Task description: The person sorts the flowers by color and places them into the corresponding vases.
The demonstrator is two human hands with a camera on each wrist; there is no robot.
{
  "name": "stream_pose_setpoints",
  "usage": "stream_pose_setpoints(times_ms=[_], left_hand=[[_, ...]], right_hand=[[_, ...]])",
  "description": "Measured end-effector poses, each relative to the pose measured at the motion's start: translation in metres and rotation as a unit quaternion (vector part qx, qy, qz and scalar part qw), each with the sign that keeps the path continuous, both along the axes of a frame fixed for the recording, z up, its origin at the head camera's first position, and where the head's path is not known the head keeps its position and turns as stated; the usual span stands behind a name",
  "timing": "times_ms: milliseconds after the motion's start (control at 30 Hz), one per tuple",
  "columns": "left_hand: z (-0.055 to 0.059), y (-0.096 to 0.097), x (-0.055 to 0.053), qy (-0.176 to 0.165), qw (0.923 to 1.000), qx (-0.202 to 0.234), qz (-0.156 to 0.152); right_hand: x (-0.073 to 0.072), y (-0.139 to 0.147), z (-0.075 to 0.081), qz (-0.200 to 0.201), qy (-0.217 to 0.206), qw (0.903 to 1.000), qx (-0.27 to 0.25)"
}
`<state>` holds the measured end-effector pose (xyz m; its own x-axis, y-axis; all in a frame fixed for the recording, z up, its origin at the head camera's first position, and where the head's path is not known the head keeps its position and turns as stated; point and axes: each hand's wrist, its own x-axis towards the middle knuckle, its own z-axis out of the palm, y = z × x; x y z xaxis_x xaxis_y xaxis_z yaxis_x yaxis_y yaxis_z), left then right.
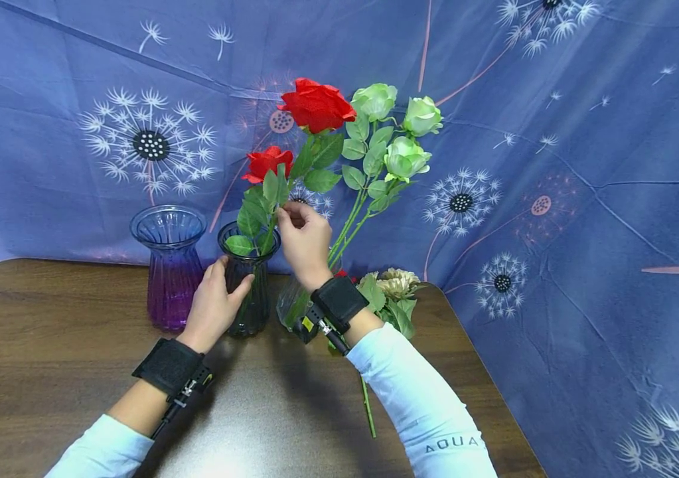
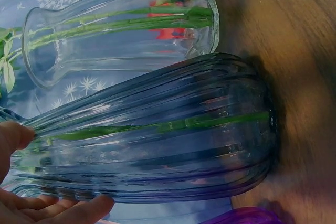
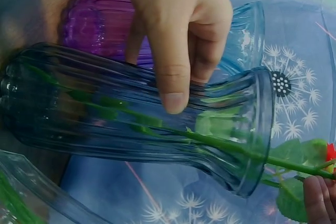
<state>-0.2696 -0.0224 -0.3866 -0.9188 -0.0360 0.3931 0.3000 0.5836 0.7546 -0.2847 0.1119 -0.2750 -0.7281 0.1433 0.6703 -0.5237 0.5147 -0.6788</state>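
Observation:
A dark grey-blue ribbed glass vase stands upright on the table. My left hand holds it around the neck, thumb on one side and fingers on the other. A red rose stem with leaves runs down inside the vase, its lower end near the base in the left wrist view. Above the rim, my right hand pinches that stem between thumb and fingers. The stem bears a large red bloom and a smaller red bloom.
To the left stands a purple-and-blue glass vase. On the right, a clear glass vase holds pale green flowers. Beige flowers with leaves lie on the wooden table beside it. A blue dandelion-print cloth hangs behind.

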Motion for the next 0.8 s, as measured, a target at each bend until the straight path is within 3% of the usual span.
stream_pose_setpoints(times_ms=[333, 800], left_hand=[[-0.002, 0.0, -0.001, 0.008, 1.0, 0.001, 0.004], [0.0, -0.001, 0.0, -0.01, 0.9999, 0.002, -0.004]], right_hand=[[-0.001, -0.004, -0.009, 0.004, -0.03, 0.9995, 0.006], [-0.006, -0.004, -0.015, 0.006, -0.092, 0.9951, 0.036]])
